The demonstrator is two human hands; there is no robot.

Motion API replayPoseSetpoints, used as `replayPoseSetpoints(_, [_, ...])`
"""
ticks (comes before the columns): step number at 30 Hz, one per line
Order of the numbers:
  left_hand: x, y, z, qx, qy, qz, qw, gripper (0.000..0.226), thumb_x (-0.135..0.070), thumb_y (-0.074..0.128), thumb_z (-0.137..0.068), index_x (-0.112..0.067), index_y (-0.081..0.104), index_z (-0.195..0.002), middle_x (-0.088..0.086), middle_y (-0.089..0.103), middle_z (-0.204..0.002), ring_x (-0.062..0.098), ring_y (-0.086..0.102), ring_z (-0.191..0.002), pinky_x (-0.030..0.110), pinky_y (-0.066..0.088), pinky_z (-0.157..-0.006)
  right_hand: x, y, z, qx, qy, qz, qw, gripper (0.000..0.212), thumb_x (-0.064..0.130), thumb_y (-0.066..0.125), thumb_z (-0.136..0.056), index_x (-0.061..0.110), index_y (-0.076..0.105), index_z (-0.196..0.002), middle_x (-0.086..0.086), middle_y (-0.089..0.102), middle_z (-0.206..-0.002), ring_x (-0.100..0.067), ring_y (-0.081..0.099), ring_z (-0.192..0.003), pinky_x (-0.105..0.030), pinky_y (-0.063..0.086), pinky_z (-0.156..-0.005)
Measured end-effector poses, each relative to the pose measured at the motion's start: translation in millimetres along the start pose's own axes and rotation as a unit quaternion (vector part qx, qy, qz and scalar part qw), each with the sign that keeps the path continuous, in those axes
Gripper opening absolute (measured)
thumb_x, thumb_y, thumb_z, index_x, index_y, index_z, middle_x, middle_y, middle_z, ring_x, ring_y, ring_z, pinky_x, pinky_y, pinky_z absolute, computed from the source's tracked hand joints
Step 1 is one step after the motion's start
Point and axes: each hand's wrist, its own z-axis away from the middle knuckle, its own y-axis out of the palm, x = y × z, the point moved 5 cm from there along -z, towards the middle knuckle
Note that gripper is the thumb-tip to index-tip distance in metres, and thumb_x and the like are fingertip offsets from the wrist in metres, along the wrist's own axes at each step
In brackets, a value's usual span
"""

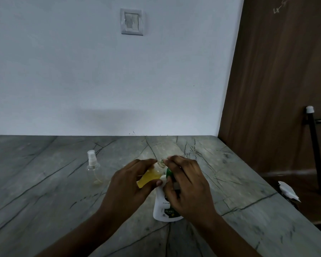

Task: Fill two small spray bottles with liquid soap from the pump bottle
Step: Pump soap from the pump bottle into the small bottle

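Observation:
My left hand (130,182) grips a small clear spray bottle (150,176) tilted to the right, about two-thirds full of yellow soap, its neck open and capless. My right hand (185,184) hovers over the white pump bottle (165,206), hiding most of its green pump head (168,172). The right fingertips are curled at the small bottle's neck and pinch a small pale piece, apparently its spray cap (170,157), which is mostly hidden. A second small spray bottle (93,164), clear with a white sprayer on, stands to the left on the counter.
The grey marble counter (54,191) runs back to a white wall; its right edge falls off beside a brown wooden panel (278,89). A black leg with a white tip (315,154) and a crumpled white paper (287,191) lie past that edge.

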Motion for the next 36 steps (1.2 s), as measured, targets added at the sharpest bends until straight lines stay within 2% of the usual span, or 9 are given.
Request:
replayPoseSetpoints(5, [0,0,-1,-0.003,0.000,-0.003,1.000,0.054,-0.059,0.056,-0.073,-0.026,0.062,-0.115,-0.012,0.065,-0.097,0.001,0.063,-0.084,0.034,0.058,-0.069,-1,-1,-2,-0.009,0.006,-0.005,1.000,0.034,0.019,0.052,-0.082,0.000,0.070,-0.104,-0.011,0.067,-0.105,-0.017,0.052,-0.103,-0.019,0.040,-0.089])
replayPoseSetpoints(16, [3,1,-1,0.019,-0.004,-0.029,0.999,0.056,-0.060,0.057,-0.069,-0.024,0.065,-0.110,-0.012,0.067,-0.095,0.001,0.064,-0.080,0.024,0.057,-0.067,-1,6,7,-0.035,0.022,-0.016,0.999,0.031,0.018,0.052,-0.082,-0.001,0.071,-0.098,-0.011,0.067,-0.101,-0.020,0.056,-0.098,-0.014,0.036,-0.093])
replayPoseSetpoints(23, [6,0,-1,0.020,-0.008,-0.034,0.999,0.056,-0.061,0.059,-0.067,-0.024,0.066,-0.109,-0.011,0.068,-0.093,0.001,0.064,-0.079,0.027,0.058,-0.066,-2,9,8,-0.024,0.020,-0.026,0.999,0.031,0.019,0.053,-0.081,-0.001,0.069,-0.099,-0.012,0.066,-0.102,-0.019,0.054,-0.100,-0.010,0.030,-0.098])
replayPoseSetpoints(30, [3,-1,-2,0.008,-0.012,0.009,1.000,0.059,-0.061,0.058,-0.067,-0.025,0.064,-0.113,-0.013,0.066,-0.098,0.001,0.065,-0.083,0.022,0.057,-0.070,0,2,0,-0.009,0.015,-0.028,0.999,0.033,0.021,0.053,-0.083,0.001,0.068,-0.105,-0.010,0.065,-0.106,-0.018,0.053,-0.101,-0.014,0.037,-0.089])
replayPoseSetpoints(36, [-4,3,-1,0.007,-0.008,0.018,1.000,0.056,-0.060,0.056,-0.069,-0.028,0.062,-0.114,-0.016,0.064,-0.097,-0.003,0.063,-0.085,0.014,0.053,-0.073,-4,-1,3,-0.011,0.015,-0.010,1.000,0.035,0.023,0.053,-0.083,0.001,0.068,-0.106,-0.011,0.065,-0.107,-0.018,0.052,-0.102,-0.016,0.038,-0.087])
